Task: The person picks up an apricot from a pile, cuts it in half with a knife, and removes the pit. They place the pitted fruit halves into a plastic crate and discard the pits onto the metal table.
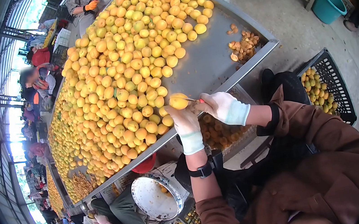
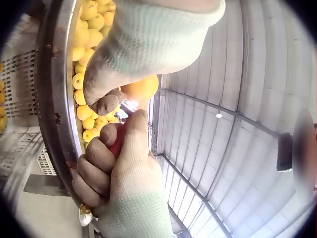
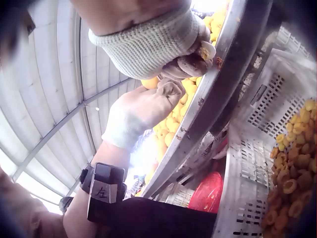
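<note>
Fingers of my left hand [image 1: 186, 127], gloved, bent and gripping a single yellow-orange fruit [image 1: 179, 101], which is held up in front of me near the table's edge. Fingers of my right hand [image 1: 223, 107], also gloved, curled closely round the red handle of a small knife [image 1: 201, 101]; its blade meets the fruit, though how deep it goes I cannot tell. The two hands are close together, the right just beside the left. On my left wrist, a dark strapped device [image 1: 202, 171]. Beyond my fingertips, a broad heap of whole fruit [image 1: 124, 69] spreads over the metal table [image 1: 204, 61], with brownish-orange scraps [image 1: 245, 46] near its corner. Below the table's edge, beneath my hands, a white perforated crate [image 3: 265, 91] contains fruit pieces [image 3: 292, 188], some visibly hollowed. To my left, a white bucket [image 1: 155, 201]; to my right, a black crate [image 1: 344, 99] of fruit and, farther off, a teal bucket [image 1: 328, 6]. Across the table, another person wears an orange glove [image 1: 92, 5]
</note>
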